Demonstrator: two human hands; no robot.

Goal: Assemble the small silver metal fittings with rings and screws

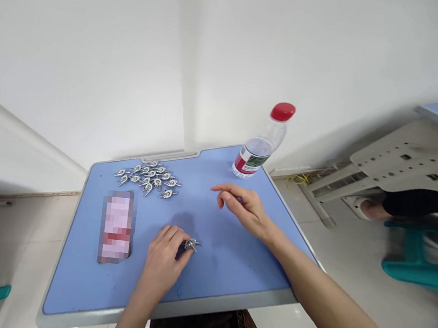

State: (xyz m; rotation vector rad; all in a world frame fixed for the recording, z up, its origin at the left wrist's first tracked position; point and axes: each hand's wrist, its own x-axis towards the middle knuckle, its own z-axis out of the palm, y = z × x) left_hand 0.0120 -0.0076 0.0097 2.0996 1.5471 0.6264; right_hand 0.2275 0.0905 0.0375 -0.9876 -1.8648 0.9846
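Observation:
Low over the blue desk near its front edge, my left hand (166,255) pinches a small silver metal part (191,244) between thumb and fingertips. My right hand (244,206) is raised over the desk's right side, its index finger extended, the others loosely bent, with nothing visible in it. Several similar metal parts (149,175) lie in a loose group at the back left of the desk. A phone (117,226), blurred out, lies left of my left hand.
The blue desk (88,291) has a raised grey rim. A water bottle (258,147) with a red cap stands at its back right corner, near the white wall. Teal stools (412,262), another desk and a person's foot (372,210) are at the right.

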